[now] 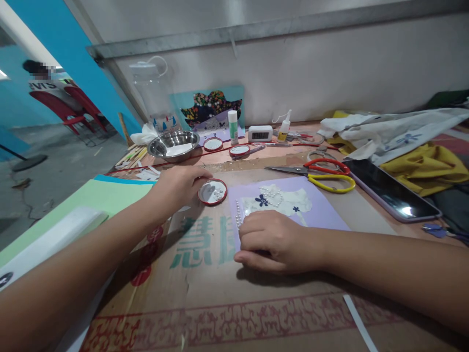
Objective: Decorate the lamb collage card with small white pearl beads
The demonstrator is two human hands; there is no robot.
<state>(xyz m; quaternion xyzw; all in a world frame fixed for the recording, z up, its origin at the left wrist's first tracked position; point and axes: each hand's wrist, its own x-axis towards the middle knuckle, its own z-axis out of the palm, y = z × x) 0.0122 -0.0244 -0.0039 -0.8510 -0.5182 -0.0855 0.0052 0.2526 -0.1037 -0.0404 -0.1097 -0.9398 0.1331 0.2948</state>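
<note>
My left hand [182,185] rests on the cardboard, its fingers bent around the left and far rim of a red-edged jar lid [213,191]. Small pearl beads lie inside that lid. My right hand [273,240] is curled over the left part of a purple card [326,210], fingers closed and their tips hidden beneath; whatever they may pinch cannot be made out. White fabric [304,195] with dark blue flowers [261,200] sits on the card. Pearl beads form a heart outline [281,198] on it, and more beads [238,213] line the card's left edge.
Scissors [311,172] and a phone [394,189] lie right of the card. Behind stand a metal bowl [174,145], glue stick [233,127], small digital clock [260,133] and glue bottle [285,128]. Green paper [117,195] is at left. A person [54,90] sits far left.
</note>
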